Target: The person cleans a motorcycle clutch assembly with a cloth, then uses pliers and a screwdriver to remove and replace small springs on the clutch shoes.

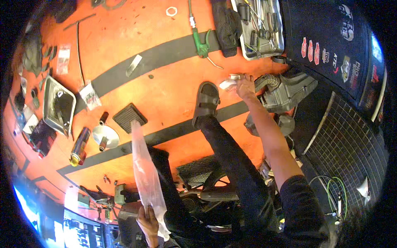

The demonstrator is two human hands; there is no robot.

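Observation:
Low in the view, my left hand (148,225) is closed on the bottom end of a long clear plastic bag (144,169). The bag stretches up across my leg, its far end reaching a dark ribbed rectangular pad (130,118) on the floor. On the right, my right arm is stretched out, and my right hand (246,88) is closed on a small crumpled white piece (228,84), perhaps paper or a wrapper. Close beside that hand lies a black plastic housing (287,93) with a corrugated hose. The fingertips of my right hand are partly hidden.
My sandalled foot (206,101) stands between the hands. Leftward are a spray can (80,146), a pale round dish (106,137) and a metal tray (75,101). Farther off lie a green air gun (202,44) and a tool tray (244,51). A black grid panel (351,140) borders the right.

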